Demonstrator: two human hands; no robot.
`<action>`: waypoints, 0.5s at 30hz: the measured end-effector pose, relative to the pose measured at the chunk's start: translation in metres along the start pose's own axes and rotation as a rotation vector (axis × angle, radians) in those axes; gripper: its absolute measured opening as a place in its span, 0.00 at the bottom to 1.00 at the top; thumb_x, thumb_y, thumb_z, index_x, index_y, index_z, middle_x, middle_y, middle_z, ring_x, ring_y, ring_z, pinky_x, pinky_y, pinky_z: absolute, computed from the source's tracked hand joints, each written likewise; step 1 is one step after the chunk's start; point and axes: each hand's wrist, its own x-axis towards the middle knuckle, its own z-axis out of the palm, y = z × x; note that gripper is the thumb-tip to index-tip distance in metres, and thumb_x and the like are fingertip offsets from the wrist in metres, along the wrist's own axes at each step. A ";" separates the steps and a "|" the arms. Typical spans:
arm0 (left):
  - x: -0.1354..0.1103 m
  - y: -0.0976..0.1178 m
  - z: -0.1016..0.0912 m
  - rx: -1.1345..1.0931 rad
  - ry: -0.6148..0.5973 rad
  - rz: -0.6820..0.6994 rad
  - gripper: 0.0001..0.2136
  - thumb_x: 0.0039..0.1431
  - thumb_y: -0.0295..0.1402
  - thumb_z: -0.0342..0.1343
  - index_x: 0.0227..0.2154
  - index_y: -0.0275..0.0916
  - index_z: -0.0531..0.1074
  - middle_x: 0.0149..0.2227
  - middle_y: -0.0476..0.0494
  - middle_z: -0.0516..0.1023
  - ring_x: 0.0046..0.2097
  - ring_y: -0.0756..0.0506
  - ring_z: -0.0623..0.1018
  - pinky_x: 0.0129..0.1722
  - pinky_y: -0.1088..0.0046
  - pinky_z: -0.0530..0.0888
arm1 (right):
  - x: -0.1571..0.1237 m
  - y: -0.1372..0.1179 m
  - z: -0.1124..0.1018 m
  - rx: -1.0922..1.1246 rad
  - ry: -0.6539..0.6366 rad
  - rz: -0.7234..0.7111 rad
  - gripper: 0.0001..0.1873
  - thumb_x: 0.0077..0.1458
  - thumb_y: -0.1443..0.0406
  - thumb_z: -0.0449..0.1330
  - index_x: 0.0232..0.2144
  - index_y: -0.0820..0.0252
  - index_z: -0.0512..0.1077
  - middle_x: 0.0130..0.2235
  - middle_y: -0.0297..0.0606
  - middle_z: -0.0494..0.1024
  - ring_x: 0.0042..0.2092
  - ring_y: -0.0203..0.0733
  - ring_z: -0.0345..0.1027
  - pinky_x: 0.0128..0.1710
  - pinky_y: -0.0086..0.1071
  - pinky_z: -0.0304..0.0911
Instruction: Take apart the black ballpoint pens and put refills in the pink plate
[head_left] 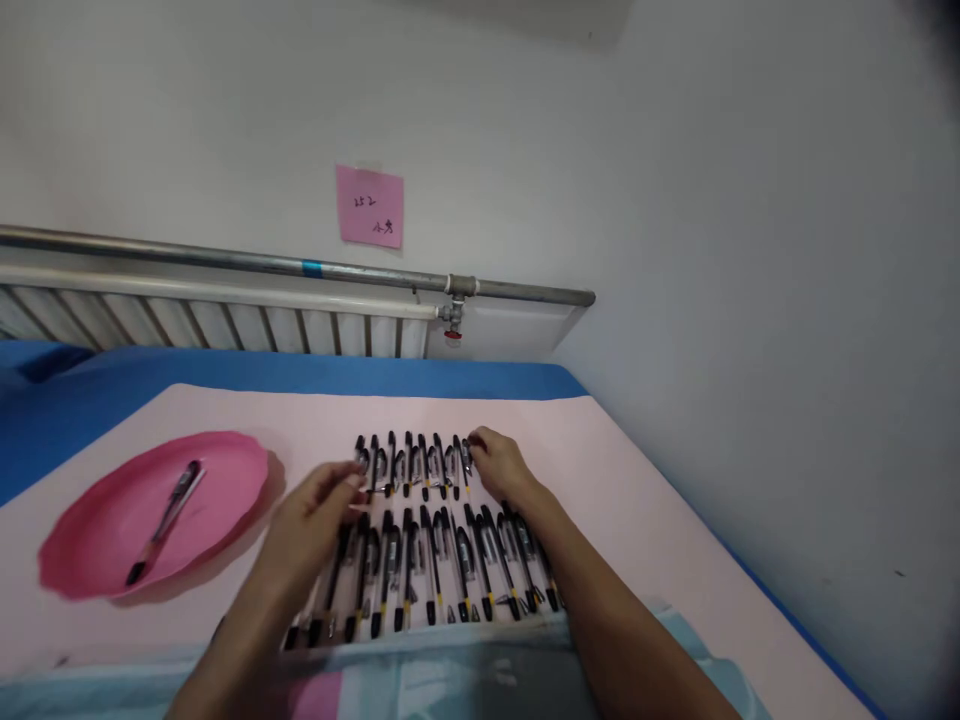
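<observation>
Black-capped pens lie side by side in two rows on the pale pink table surface. At the left end of the far row of pens [420,465] is my left hand [319,515], its fingers bent and partly apart beside the outermost pens. My right hand [501,465] rests at the opposite end of that row, fingertips against or close beside the last pen. Neither hand visibly lifts a pen. Closer to me, the near row of pens [435,565] runs between my forearms, which hide some of its end pens. Small metal pen tips show among the barrels.
A pink scalloped plate [244,470] at the left holds a pen and a thinner clear piece [187,500]. Blue cloth [360,368] borders the pink surface [637,520]. Behind are a radiator [322,330], a pipe with a valve [453,315], and a pink note [370,207]. A wall stands right.
</observation>
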 end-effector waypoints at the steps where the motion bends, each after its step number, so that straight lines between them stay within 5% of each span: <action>1: 0.008 0.000 -0.017 0.036 0.111 0.044 0.18 0.45 0.42 0.55 0.38 0.37 0.71 0.37 0.42 0.76 0.37 0.44 0.76 0.36 0.68 0.72 | -0.001 -0.004 -0.004 0.017 0.016 -0.010 0.11 0.48 0.72 0.49 0.31 0.61 0.70 0.33 0.38 0.76 0.35 0.38 0.68 0.36 0.28 0.60; 4: 0.027 -0.002 -0.073 0.314 0.496 0.128 0.17 0.51 0.39 0.49 0.42 0.38 0.69 0.41 0.41 0.76 0.40 0.44 0.75 0.39 0.68 0.71 | -0.004 -0.024 -0.021 0.088 0.072 -0.050 0.11 0.48 0.70 0.48 0.32 0.63 0.69 0.37 0.45 0.75 0.39 0.42 0.67 0.41 0.35 0.60; 6: 0.034 -0.005 -0.103 0.611 0.636 0.073 0.16 0.53 0.36 0.46 0.43 0.36 0.70 0.42 0.39 0.75 0.43 0.43 0.74 0.41 0.69 0.69 | -0.010 -0.040 -0.034 0.129 0.129 -0.109 0.11 0.49 0.66 0.48 0.32 0.62 0.69 0.37 0.43 0.74 0.39 0.43 0.67 0.42 0.36 0.61; 9: 0.040 -0.010 -0.122 0.862 0.639 -0.063 0.15 0.54 0.33 0.45 0.39 0.34 0.72 0.40 0.35 0.76 0.43 0.41 0.74 0.41 0.67 0.68 | -0.031 -0.059 -0.054 0.161 0.102 -0.174 0.12 0.50 0.61 0.49 0.32 0.59 0.69 0.36 0.40 0.75 0.37 0.42 0.69 0.39 0.35 0.63; 15: 0.045 -0.018 -0.113 0.979 0.606 -0.207 0.15 0.49 0.29 0.48 0.40 0.31 0.71 0.43 0.27 0.72 0.46 0.33 0.71 0.40 0.58 0.67 | -0.091 -0.046 -0.063 0.156 0.060 -0.095 0.13 0.49 0.56 0.51 0.32 0.54 0.71 0.36 0.38 0.77 0.37 0.44 0.71 0.36 0.34 0.66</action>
